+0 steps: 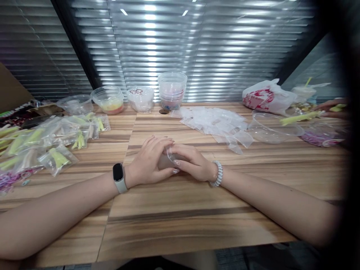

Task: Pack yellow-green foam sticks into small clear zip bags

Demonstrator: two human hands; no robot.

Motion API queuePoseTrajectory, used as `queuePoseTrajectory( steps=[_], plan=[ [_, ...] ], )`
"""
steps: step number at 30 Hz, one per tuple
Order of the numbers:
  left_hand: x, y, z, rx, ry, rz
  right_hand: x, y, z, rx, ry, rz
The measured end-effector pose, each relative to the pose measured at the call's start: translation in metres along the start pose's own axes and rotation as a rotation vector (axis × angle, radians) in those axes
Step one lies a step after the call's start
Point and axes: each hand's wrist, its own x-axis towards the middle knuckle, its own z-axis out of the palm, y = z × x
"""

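My left hand (152,159), with a smart band on the wrist, and my right hand (194,162), with a coiled bracelet, meet above the middle of the table. Between them is a small clear plastic bag (165,161), its edge curling up near the right fingers. Both hands are closed around it, and the fingers cover much of it. Just beyond lies a loose pile of similar clear bags (213,122). Nothing can be made out inside the held bag.
Filled bags with yellow-green pieces (59,157) spread over the left side. Stacked clear tubs (172,90), a tub with yellow and orange contents (109,101) and a white-red carrier bag (267,97) line the back. Another person's hand (333,107) is at right, above purple bands (320,138).
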Motion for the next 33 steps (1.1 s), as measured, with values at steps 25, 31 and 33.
queuePoseTrajectory(
  steps=[25, 31, 33],
  plan=[
    [0.001, -0.005, 0.000, 0.183, 0.134, -0.061, 0.025, 0.001, -0.120, -0.525, 0.456, 0.195],
    [0.002, -0.006, -0.001, 0.186, 0.120, -0.034, -0.031, 0.034, -0.247, -1.106, 0.344, 0.881],
    [0.003, -0.006, -0.002, 0.180, 0.112, -0.033, -0.054, 0.048, -0.276, -1.129, 0.241, 1.139]
  ],
)
